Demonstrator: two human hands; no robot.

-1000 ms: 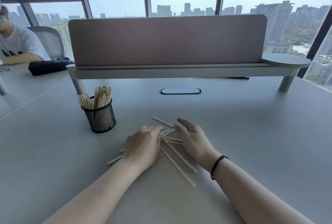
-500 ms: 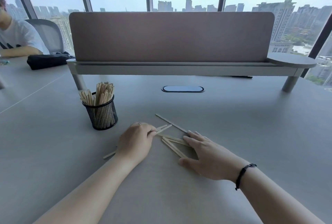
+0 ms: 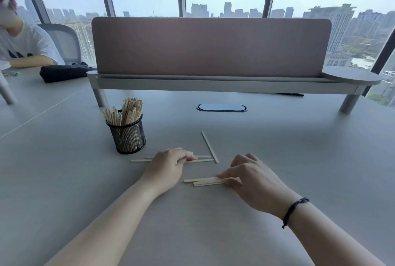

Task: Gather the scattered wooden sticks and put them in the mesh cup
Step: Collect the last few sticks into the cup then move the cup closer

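A black mesh cup [image 3: 127, 135] stands on the grey table [image 3: 64, 180], packed with upright wooden sticks [image 3: 126, 113]. Just right of the cup, my left hand [image 3: 168, 165] lies curled over two or three flat sticks [image 3: 203, 159] lined up side by side, pressing them to the table. My right hand [image 3: 252, 178] pinches the right end of a small bundle of sticks [image 3: 203, 181] lying level on the table. One loose stick [image 3: 210, 146] lies at an angle beyond both hands, its near end touching the left-hand group.
A raised shelf with a brown divider panel [image 3: 211, 45] spans the table behind the cup. An oval cable cover [image 3: 221, 107] sits in the tabletop. At the far left, a seated person [image 3: 19, 45] rests an arm by a black pouch [image 3: 64, 72].
The crossed pile has been split into two tidy groups. My right hand drew several sticks toward me and bunched them; my left hand aligned others near the cup. One stick has swung more upright.
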